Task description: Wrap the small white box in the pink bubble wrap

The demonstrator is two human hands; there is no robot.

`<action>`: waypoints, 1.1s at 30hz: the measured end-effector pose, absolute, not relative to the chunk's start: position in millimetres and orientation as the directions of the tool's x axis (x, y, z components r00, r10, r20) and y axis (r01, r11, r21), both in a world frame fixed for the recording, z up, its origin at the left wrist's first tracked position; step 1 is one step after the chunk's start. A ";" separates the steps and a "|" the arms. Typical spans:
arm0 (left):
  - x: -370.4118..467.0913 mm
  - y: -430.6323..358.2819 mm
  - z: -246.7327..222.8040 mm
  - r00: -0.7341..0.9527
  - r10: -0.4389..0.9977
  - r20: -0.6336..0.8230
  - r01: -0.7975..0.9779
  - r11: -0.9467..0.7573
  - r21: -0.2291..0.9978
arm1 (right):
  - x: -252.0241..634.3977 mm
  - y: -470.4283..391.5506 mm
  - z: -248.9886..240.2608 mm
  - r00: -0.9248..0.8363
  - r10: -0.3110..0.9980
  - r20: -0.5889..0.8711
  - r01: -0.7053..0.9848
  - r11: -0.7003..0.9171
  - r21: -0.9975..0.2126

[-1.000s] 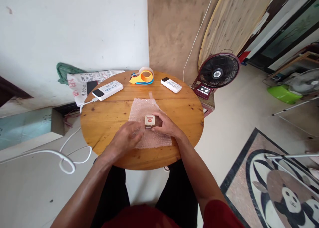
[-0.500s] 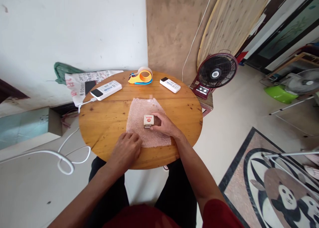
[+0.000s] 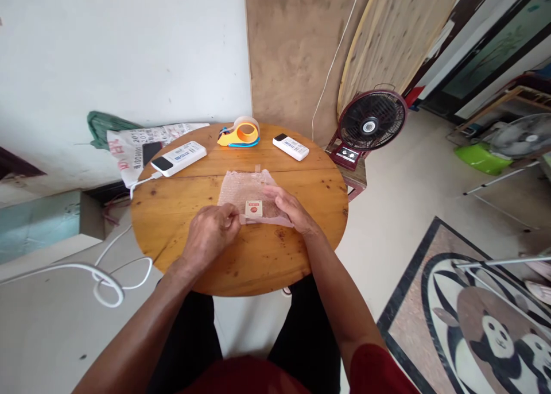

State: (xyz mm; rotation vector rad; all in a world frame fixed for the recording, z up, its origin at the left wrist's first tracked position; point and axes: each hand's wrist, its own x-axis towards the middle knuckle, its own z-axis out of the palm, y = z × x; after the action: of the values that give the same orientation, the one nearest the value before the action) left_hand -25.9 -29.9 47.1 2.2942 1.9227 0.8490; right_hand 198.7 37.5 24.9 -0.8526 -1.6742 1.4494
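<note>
Centrally, a small box with a red dot sits on a pink bubble wrap sheet on the round wooden table. Left hand pinches the sheet's near edge, folded up against the box; right hand presses flat, fingers extended, on the wrap beside it. Beyond: tape dispenser, two white remotes.

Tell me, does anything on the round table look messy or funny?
Not really. The bubble wrap looks rumpled because its near edge is lifted and folded up against the small box, pinched by the left hand, while the right hand presses on it. The tape dispenser and both remotes lie flat.
</note>
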 end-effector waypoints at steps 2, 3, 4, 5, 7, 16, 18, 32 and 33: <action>-24.1 -17.0 49.7 0.065 0.934 0.352 0.916 -0.196 0.350 | 205.6 39.1 26.9 -0.523 0.838 0.155 -0.056 0.147 -0.988; -23.0 -11.7 49.5 0.060 0.940 0.336 0.919 -0.184 0.350 | 208.8 39.4 28.2 -0.538 0.828 0.161 -0.062 0.152 -0.986; -22.1 -7.5 48.2 0.055 0.945 0.321 0.918 -0.174 0.356 | 211.4 39.4 29.8 -0.553 0.818 0.160 -0.048 0.160 -0.986; -21.4 -4.4 46.0 0.048 0.950 0.308 0.915 -0.166 0.369 | 213.3 39.0 31.3 -0.565 0.811 0.150 -0.015 0.172 -0.985; -21.3 -2.0 40.3 0.032 0.957 0.288 0.894 -0.156 0.420 | 214.4 38.1 33.3 -0.570 0.814 0.110 0.096 0.199 -0.975; -32.6 -3.2 23.8 -0.018 0.985 0.171 0.667 -0.115 0.736 | 194.2 43.8 14.1 -0.457 0.884 0.103 0.099 0.166 -0.981; -31.3 1.1 22.8 -0.023 0.980 0.198 0.611 -0.143 0.779 | 192.9 43.5 14.3 -0.448 0.890 0.090 0.093 0.146 -0.985; -7.0 13.0 18.1 -0.078 0.996 0.050 0.093 -0.043 0.995 | 191.6 42.9 14.4 -0.368 0.921 0.123 0.073 0.161 -0.984; -6.4 12.6 18.0 -0.085 0.995 0.050 0.088 -0.042 0.995 | 191.3 43.0 13.9 -0.358 0.925 0.128 0.083 0.168 -0.982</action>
State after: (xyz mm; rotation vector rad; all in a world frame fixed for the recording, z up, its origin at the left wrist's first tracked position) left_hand -6.4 12.6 18.0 1.2649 1.3159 1.2657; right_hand 191.3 43.0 13.9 -0.9836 -1.6231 1.2921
